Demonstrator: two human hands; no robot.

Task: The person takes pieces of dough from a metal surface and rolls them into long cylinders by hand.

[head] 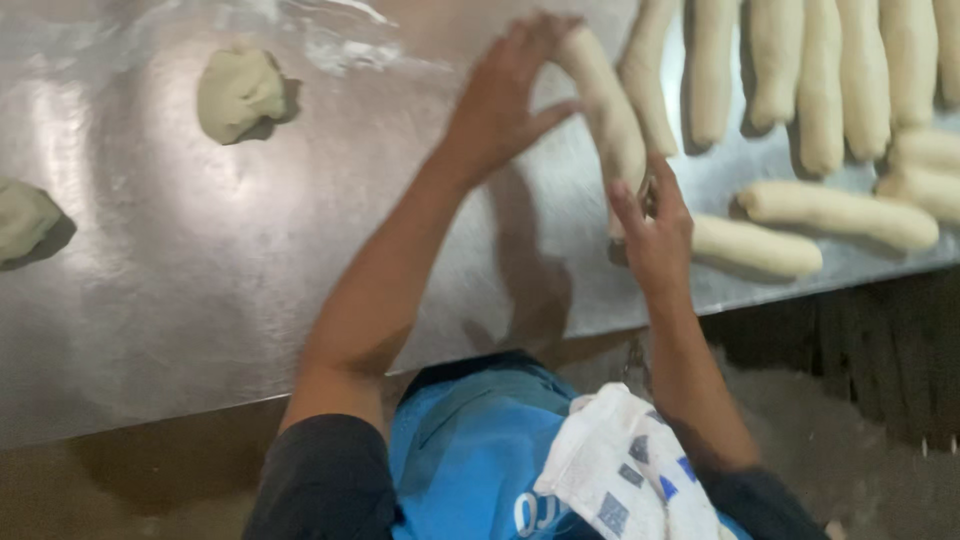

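Toward one o'clock on the steel table, a long dough roll lay lengthwise between both hands. Left hand was spread flat, fingers released, palm against the roll's far end; right hand pinched the near end, fingers curled on it. Motion blur hid the exact grip. Risk, as I judged it: uneven pressure could thin or tear the roll mid-length, and it sat just beside the row of finished dough logs at two o'clock, so a sideways push could stick it to a neighbour. Two unshaped dough lumps sat at ten o'clock, well apart. A checked cloth hung over the blue apron at six.
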